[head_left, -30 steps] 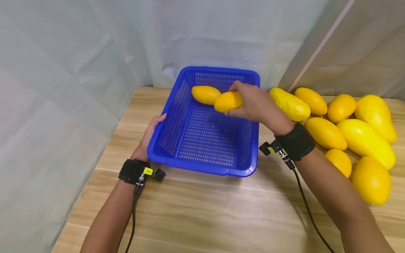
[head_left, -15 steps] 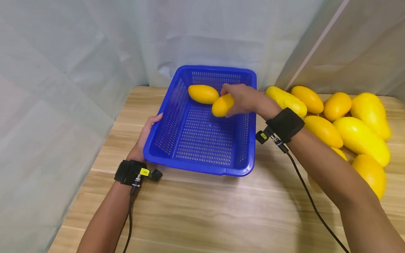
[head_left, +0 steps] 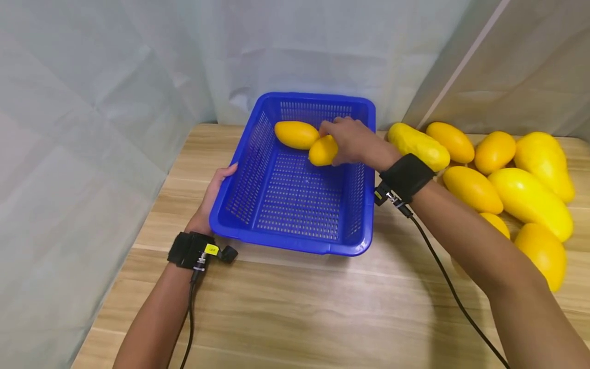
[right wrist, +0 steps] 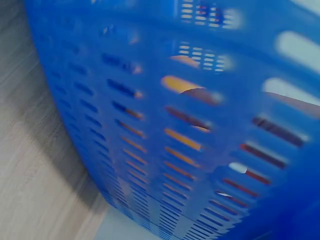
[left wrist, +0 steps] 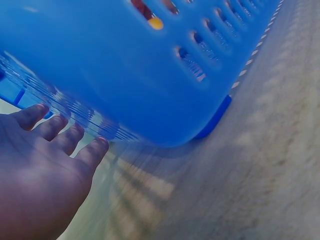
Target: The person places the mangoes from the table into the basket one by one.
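Note:
A blue slotted plastic basket (head_left: 295, 241) stands on the wooden table. My right hand (head_left: 352, 141) reaches over its right wall and grips a yellow mango (head_left: 322, 151) low inside, at the far end. That mango touches a second mango (head_left: 296, 134) lying by the back wall. My left hand (head_left: 213, 192) rests with straight fingers against the basket's left wall; the left wrist view shows its fingers (left wrist: 75, 140) flat along the blue wall (left wrist: 125, 65). The right wrist view shows only the blurred basket wall (right wrist: 190, 140) with yellow behind the slots.
A pile of several yellow mangoes (head_left: 502, 174) lies on the table to the right of the basket. Pale curtains hang behind and to the left. Cables run from both wrist cameras across the bare wood at the front.
My right hand has moved left and down into the basket with the mango, bringing it against the one lying at the back. The left hand has stayed on the basket's wall.

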A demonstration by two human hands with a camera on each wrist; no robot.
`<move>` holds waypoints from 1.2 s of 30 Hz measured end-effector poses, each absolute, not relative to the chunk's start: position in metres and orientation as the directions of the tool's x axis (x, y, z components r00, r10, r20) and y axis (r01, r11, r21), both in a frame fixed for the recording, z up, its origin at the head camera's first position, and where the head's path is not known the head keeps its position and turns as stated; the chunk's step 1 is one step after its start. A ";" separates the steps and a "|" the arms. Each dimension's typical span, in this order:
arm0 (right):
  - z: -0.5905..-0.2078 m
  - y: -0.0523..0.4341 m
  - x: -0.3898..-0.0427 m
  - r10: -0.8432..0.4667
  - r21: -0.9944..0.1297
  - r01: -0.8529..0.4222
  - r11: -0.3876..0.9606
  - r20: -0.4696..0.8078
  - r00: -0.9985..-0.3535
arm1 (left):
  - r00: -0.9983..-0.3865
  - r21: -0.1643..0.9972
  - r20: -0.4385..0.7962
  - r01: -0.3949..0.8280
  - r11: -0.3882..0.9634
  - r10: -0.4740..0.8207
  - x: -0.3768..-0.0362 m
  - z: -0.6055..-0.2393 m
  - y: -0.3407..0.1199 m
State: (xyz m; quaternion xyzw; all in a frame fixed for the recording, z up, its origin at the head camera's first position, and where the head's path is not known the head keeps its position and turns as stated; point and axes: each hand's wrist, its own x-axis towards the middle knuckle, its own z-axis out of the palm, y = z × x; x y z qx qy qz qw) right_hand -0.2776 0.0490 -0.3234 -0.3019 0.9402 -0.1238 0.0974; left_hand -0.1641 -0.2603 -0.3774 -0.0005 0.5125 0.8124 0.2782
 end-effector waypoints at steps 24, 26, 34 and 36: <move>-0.337 0.048 -0.279 -0.550 -0.201 -0.547 0.813 0.046 -0.834 | -0.841 0.834 -0.310 -0.464 -0.298 0.444 -0.163 -0.373 -0.259; -0.339 0.048 -0.279 -0.544 -0.185 -0.546 0.817 0.066 -0.836 | -0.838 0.831 -0.309 -0.468 -0.302 0.449 -0.164 -0.372 -0.259; -0.343 0.046 -0.278 -0.504 -0.149 -0.516 0.844 0.112 -0.857 | -0.837 0.827 -0.309 -0.471 -0.307 0.452 -0.168 -0.373 -0.260; -0.343 0.044 -0.278 -0.498 -0.151 -0.510 0.847 0.113 -0.860 | -0.839 0.824 -0.315 -0.474 -0.311 0.443 -0.167 -0.373 -0.263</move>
